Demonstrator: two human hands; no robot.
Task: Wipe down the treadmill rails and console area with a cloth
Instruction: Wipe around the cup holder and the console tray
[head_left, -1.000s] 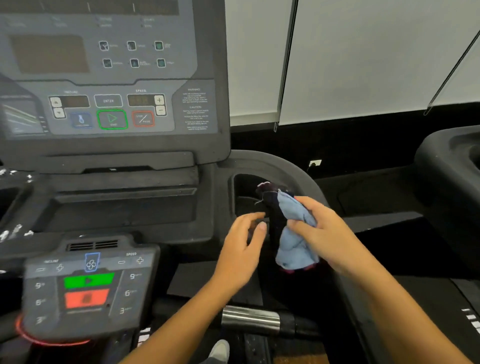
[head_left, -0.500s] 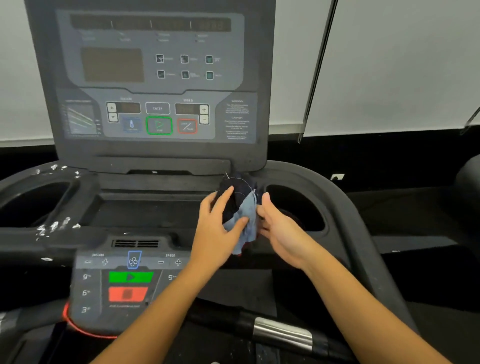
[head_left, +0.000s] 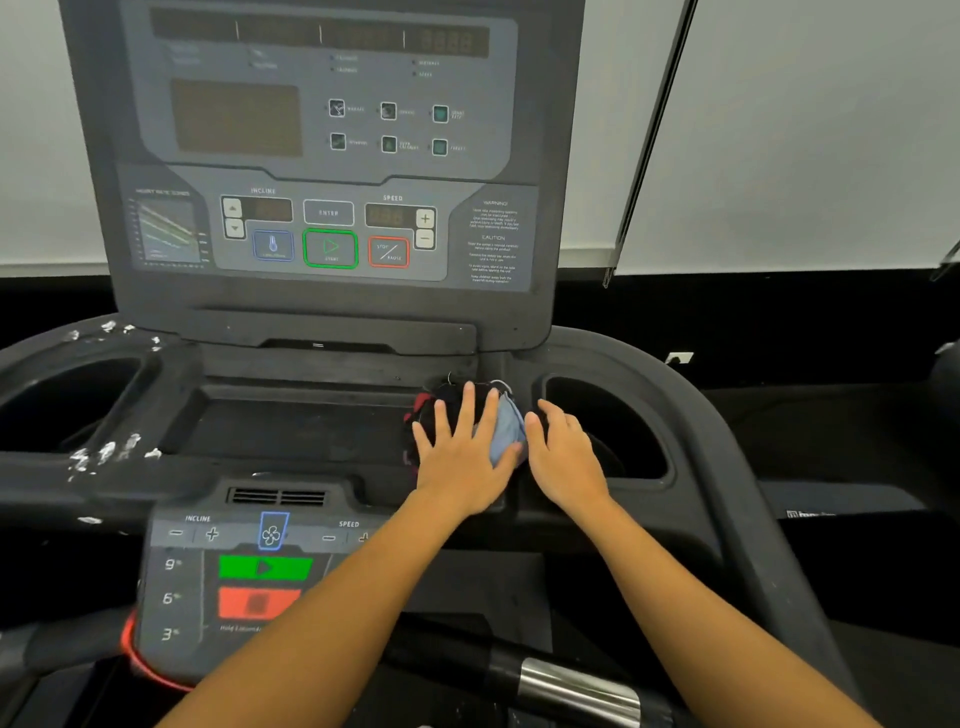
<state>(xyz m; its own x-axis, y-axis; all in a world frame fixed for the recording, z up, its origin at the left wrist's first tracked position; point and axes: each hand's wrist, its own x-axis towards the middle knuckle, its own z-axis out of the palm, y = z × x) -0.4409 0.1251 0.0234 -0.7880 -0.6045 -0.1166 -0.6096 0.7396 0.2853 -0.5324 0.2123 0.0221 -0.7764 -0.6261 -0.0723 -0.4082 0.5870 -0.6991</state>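
- The left hand lay flat on the cloth, fingers straight and spread, palm pressing down – nothing curled around it.
- The right hand sat just to the right of the cloth, fingers loosely extended and holding nothing; its thumb side lay against the cloth's pale blue edge.
- The cloth was bunched up, dark fabric with a red trim on its left side and a light blue patch on its right. It rested on the treadmill's console deck, at the right end of the shallow centre tray, on the ridge between that tray and the right cup holder.
- Beyond the hands stood the upright display panel, its screens dark, with a green-outlined start button and a red-outlined stop button in its lower row.
- Near and to the left sat the lower control pod, with a solid green button above a solid red button; the left forearm crossed its right edge.
- The left cup holder lay at the far left, with white flecks scattered over the plastic around it.
- The right side rail curved from the deck towards the near edge, outside the right forearm.
- A handlebar with a metal grip sensor ran along the near edge between the forearms.
- Pale window blinds filled the far background.
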